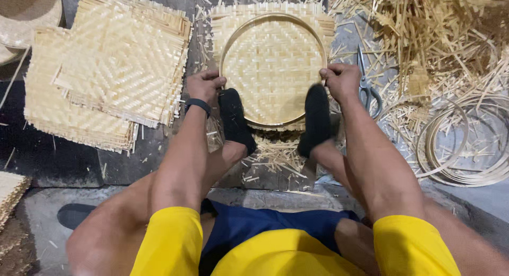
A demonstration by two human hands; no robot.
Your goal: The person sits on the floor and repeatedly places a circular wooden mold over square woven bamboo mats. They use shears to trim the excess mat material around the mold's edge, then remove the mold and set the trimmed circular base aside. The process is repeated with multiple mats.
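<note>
A square woven bamboo mat (273,58) lies on the floor ahead of me with a round bamboo hoop (233,37) pressed into it, making a shallow bowl. My left hand (204,86) grips the hoop's near left rim, a dark band on its wrist. My right hand (342,81) grips the near right rim. My two feet in black socks (236,119) (316,119) press on the hoop's near edge between the hands.
A stack of flat woven mats (106,69) lies at the left. Scissors (366,88) rest just right of my right hand. Several loose bamboo hoops (461,143) sit at the right, with a heap of bamboo strips (435,37) behind them. Offcuts litter the floor.
</note>
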